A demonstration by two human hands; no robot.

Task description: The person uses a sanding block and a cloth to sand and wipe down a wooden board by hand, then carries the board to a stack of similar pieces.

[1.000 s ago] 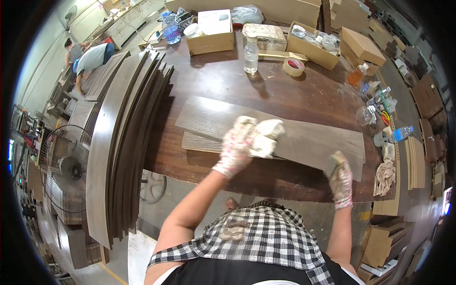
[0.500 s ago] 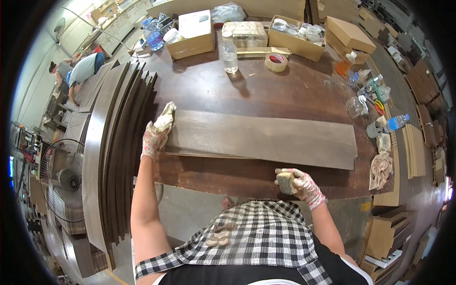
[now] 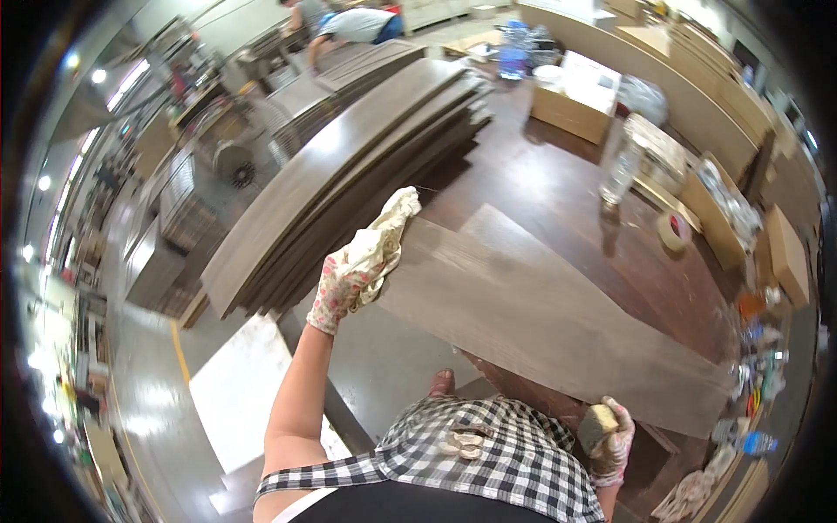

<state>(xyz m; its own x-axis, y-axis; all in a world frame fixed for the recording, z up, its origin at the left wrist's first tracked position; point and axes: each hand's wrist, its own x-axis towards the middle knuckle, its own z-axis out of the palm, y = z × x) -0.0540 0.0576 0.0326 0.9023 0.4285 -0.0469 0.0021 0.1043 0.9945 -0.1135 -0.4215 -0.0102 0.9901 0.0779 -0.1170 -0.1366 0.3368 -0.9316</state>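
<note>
A long grey-brown board (image 3: 558, 318) slants across my front, its left end sticking out past the table edge. My left hand (image 3: 342, 286), in a flowered glove, is closed round a crumpled cream rag (image 3: 384, 240) at that end; whether it also grips the board is hidden. Under this board, a second similar board (image 3: 510, 234) shows along the far side. My right hand (image 3: 617, 444), gloved too, holds a sponge block (image 3: 595, 429), yellowish with a dark grey face, by the board's near edge at the right.
A stack of dark boards (image 3: 349, 166) stands left of the table (image 3: 558, 174). Toward the back are a clear bottle (image 3: 621, 170), a tape roll (image 3: 673, 232) and a cardboard box (image 3: 571, 113). Small bottles and a cloth (image 3: 697, 488) line the right side. Two people bend over farther off.
The view has swung left. The upper board has shifted left and toward me, baring part of the board beneath. Both hands keep the rag and the sponge block.
</note>
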